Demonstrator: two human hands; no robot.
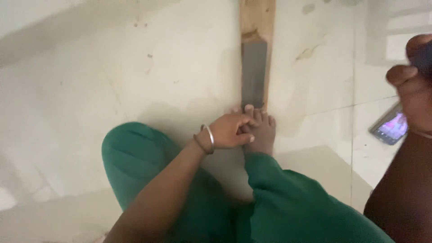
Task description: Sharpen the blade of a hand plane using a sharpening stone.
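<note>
My left knee [135,157], in green cloth, bends up just behind and left of my left hand [229,130]. That hand reaches forward with a metal bangle [209,138] and a thin dark band on the wrist. Its fingers are curled, closed over the toes of my foot [261,130], the thumb lying along the near side. My palm covers the toes' inner edge, so I cannot tell how tightly I hold them.

Straight ahead of this hand, touching the tips of my toes, lies the plank [256,27]. It runs away from me across the pale floor [112,67]. A grey blade [254,74] lies flat on it, its near end just beyond my knuckles and its far end meeting bare wood.

Right of that hand, past a floor seam, a phone [390,127] with a lit screen lies on the tiles, well apart from the foot.

My right hand [414,85] is raised near the camera at the far right, blurred, partly over the phone. Its fingers look bent around something dark, but I cannot tell whether it grips anything.
</note>
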